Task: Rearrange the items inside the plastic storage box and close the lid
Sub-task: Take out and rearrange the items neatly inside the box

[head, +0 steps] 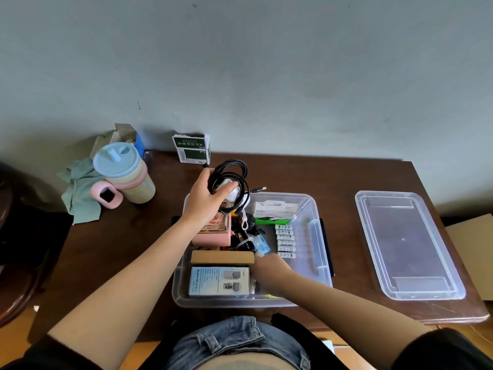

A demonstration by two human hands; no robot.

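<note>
desk (320, 177): dark brown wood, set against a grey-green wall, carrying everything below
storage box (312, 209): clear plastic, open, at the desk's near middle, packed with small goods
lid (408, 244): clear plastic, flat on the desk, right of the storage box and apart from it
cloth (78, 194): pale green, crumpled at the far left, beside the tumbler
tumbler (125, 174): blue-lidded, cream and pink bands, lying tilted on the cloth's edge
pale blue carton (218, 281): flat in the box's near left corner, printed face up
pink box (213, 236): in the box's far left, partly hidden by the left forearm
green carton (191, 148): upright by the wall, top torn open
tan box (222, 257): between pink box and pale blue carton
batteries (285, 240): white row along the box's right side
cable coil (230, 182): black, looped, raised over the box's far left corner
left hand (206, 194): fingers and thumb curled round the cable coil, gripping it
right hand (269, 265): lowered inside the box near the batteries; fingers hidden, grasp cannot be told
</note>
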